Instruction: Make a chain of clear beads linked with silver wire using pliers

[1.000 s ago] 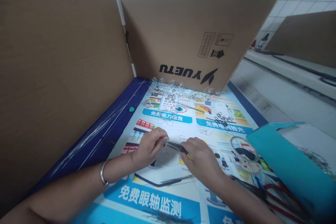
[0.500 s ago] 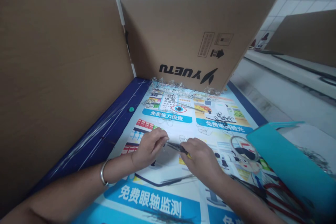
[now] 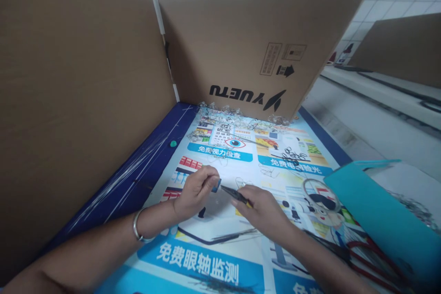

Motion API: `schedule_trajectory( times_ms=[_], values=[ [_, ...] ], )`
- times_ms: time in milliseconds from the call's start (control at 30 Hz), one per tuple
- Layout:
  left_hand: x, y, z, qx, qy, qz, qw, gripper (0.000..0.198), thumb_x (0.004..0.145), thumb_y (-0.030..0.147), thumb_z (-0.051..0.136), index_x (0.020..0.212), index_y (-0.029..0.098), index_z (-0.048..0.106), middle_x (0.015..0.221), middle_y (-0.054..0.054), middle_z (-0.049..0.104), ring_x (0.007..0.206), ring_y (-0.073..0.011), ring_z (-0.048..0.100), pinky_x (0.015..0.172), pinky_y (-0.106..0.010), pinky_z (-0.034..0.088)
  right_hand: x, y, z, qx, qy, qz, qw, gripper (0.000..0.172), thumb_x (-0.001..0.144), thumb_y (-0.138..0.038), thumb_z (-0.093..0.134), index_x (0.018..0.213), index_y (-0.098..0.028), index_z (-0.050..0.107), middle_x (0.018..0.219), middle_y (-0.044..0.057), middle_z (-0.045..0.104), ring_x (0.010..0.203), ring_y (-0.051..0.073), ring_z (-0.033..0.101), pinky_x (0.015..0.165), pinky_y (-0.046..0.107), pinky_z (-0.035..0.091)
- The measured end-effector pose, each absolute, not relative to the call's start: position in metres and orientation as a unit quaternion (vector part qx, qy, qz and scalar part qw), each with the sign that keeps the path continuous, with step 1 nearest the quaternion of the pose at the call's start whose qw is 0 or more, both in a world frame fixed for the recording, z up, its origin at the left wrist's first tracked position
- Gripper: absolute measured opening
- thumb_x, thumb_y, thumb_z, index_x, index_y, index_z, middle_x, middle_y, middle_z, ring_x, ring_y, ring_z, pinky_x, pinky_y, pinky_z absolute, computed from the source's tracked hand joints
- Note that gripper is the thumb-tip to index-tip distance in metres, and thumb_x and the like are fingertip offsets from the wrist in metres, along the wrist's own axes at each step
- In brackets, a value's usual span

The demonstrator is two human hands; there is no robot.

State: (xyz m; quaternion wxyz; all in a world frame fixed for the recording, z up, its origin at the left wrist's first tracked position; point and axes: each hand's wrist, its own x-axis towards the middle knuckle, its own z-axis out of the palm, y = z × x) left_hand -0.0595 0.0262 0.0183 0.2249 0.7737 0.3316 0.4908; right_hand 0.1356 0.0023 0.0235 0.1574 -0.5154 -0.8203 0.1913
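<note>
My left hand [image 3: 197, 192], with a silver bangle on its wrist, is closed in a pinch above the printed sheet [image 3: 220, 220]. A small blue patch shows at its fingertips; whether it is held or printed on the sheet, I cannot tell. My right hand [image 3: 260, 206] grips a pair of pliers [image 3: 237, 194] with dark jaws and a bit of yellow at the handle. The jaws point left, just short of the left fingertips. Straight dark wire lengths [image 3: 236, 235] lie below the hands, and a bent wire piece [image 3: 243, 183] lies behind the pliers.
Many clear and wire pieces [image 3: 237, 114] line the foot of the back cardboard panel [image 3: 241, 41]. Black loops [image 3: 292, 154] lie nearer. At right are a teal box [image 3: 382, 216] with wire bits and red-handled scissors [image 3: 372, 257]. Thin wires [image 3: 120, 174] lie along the left cardboard wall [image 3: 76, 78].
The pliers' jaws have drawn slightly right, away from my left fingertips. My right hand has shifted a little and its grip has turned slightly. My left hand stays almost in place.
</note>
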Motion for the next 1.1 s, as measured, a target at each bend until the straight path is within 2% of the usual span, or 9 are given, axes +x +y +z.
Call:
schedule_trajectory(
  times_ms=[167, 400, 800, 1100],
  values=[
    [-0.0617, 0.0274, 0.0165, 0.771, 0.325, 0.494, 0.238, 0.015, 0.089, 0.019, 0.038, 0.077, 0.017, 0.046, 0.066, 0.001, 0.047, 0.061, -0.0093, 0.045, 0.059, -0.021, 0.037, 0.1382, 0.0029, 0.0258, -0.502, -0.825, 0.193, 0.171, 0.020, 0.083, -0.032, 0.047, 0.070, -0.019, 0.054, 0.071, 0.000, 0.056, 0.073, 0.015, 0.052, 0.061, 0.024, 0.035],
    [-0.0620, 0.0267, 0.0180, 0.791, 0.290, 0.497, 0.207, 0.016, 0.089, 0.021, 0.037, 0.076, 0.018, 0.046, 0.065, 0.000, 0.048, 0.061, -0.0109, 0.046, 0.058, -0.022, 0.038, 0.1373, -0.0016, 0.0286, -0.490, -0.839, 0.159, 0.173, 0.018, 0.083, -0.029, 0.047, 0.075, -0.020, 0.060, 0.073, 0.003, 0.057, 0.076, 0.017, 0.052, 0.067, 0.026, 0.038],
    [-0.0633, 0.0275, 0.0172, 0.814, 0.250, 0.497, 0.168, 0.015, 0.090, 0.022, 0.037, 0.080, 0.019, 0.049, 0.067, -0.002, 0.053, 0.062, -0.0123, 0.048, 0.058, -0.024, 0.040, 0.1363, -0.0035, 0.0298, -0.483, -0.840, 0.176, 0.173, 0.022, 0.084, -0.031, 0.044, 0.074, -0.020, 0.060, 0.073, 0.003, 0.059, 0.074, 0.016, 0.053, 0.065, 0.025, 0.039],
    [-0.0646, 0.0271, 0.0172, 0.816, 0.239, 0.484, 0.207, 0.020, 0.091, 0.025, 0.035, 0.078, 0.018, 0.048, 0.064, -0.002, 0.050, 0.062, -0.0128, 0.047, 0.059, -0.025, 0.039, 0.1348, -0.0034, 0.0301, -0.471, -0.833, 0.233, 0.173, 0.021, 0.084, -0.033, 0.046, 0.071, -0.020, 0.058, 0.071, -0.001, 0.058, 0.069, 0.013, 0.053, 0.061, 0.023, 0.036]
  ],
)
